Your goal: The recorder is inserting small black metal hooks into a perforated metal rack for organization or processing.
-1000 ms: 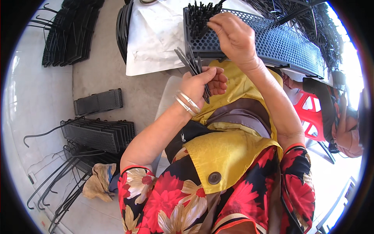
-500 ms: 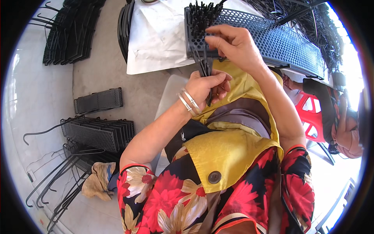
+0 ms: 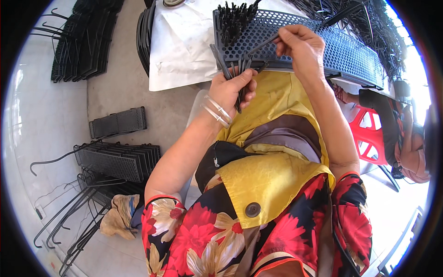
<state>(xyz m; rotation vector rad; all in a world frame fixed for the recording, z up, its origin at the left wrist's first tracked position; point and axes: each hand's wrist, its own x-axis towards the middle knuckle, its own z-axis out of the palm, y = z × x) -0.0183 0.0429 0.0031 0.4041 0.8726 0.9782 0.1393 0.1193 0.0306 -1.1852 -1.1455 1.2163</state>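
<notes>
My left hand (image 3: 233, 87), two pale bangles on its wrist, is closed around a small bundle of black strips (image 3: 226, 64) whose ends fan upward. Between thumb and fingers my right hand (image 3: 302, 48) pinches one black strip (image 3: 264, 45), which slants down toward the bundle. Both hands are at the near edge of a long, dark panel full of round holes (image 3: 344, 53). At the panel's left end stands a thick tuft of black strips (image 3: 235, 23), upright in the holes. Whether the pinched strip's lower end touches the bundle, I cannot tell.
White sheeting (image 3: 180, 51) covers the table under the panel. Loose black strips (image 3: 387, 41) are heaped at the far right. Perforated panels (image 3: 115, 161) with hooked rods stand at the left, and dark bristled pieces (image 3: 87, 37) farther back. Another person (image 3: 410, 147) sits near a red stool (image 3: 369, 134).
My right hand has moved right from beside the tuft, and a single strip now shows in its fingers. My left hand has shifted slightly up and left; its bundle is more spread.
</notes>
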